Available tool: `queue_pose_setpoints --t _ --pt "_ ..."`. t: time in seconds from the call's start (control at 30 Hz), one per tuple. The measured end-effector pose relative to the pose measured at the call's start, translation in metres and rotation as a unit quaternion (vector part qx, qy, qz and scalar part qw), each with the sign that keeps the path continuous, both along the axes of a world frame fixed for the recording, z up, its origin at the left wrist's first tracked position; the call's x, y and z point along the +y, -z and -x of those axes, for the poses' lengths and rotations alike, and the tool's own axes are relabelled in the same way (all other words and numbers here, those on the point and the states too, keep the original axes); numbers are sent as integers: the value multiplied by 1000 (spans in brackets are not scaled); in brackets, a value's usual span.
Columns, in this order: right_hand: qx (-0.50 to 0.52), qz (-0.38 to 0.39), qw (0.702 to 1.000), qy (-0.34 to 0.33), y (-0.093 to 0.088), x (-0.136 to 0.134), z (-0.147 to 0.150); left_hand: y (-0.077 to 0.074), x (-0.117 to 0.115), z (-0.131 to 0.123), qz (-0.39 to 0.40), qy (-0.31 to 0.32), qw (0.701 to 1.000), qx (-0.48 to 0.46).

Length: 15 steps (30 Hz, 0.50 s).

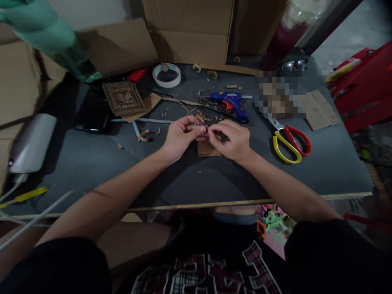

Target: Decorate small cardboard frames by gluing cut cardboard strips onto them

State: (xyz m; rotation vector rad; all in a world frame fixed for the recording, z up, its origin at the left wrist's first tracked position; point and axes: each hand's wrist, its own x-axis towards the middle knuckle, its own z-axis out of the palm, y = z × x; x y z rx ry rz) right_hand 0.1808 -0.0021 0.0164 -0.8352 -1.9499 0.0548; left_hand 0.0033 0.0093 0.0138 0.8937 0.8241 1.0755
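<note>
Over the middle of the bench (183, 183), the left hand (180, 135) and right hand (233, 139) hold a tiny brown piece (207, 128), mostly hidden, in narrow fingertip pinches — an uneven squeeze could flick it loose into the scraps (208, 112) toward the back edge, beside the glue gun (230, 100).

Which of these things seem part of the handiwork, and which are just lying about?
Likely part of it:
small brown piece, mostly hidden, between the left hand and the right hand;
flat brown piece beneath the hands;
probably the blue glue gun and scissors nearby.

Seemingly just lying about:
glasses;
white device;
green-tinted bottle;
perhaps the tape roll.
</note>
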Motion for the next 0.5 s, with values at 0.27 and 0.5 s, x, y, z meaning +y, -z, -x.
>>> queue_pose_setpoints --t 0.27,0.5 --pt "-51 -31 997 51 -2 0 1 5 0 -1 -13 11 1000 8" --pt "-43 -27 997 58 -4 -3 1 2 -2 -4 -36 -3 999 13"
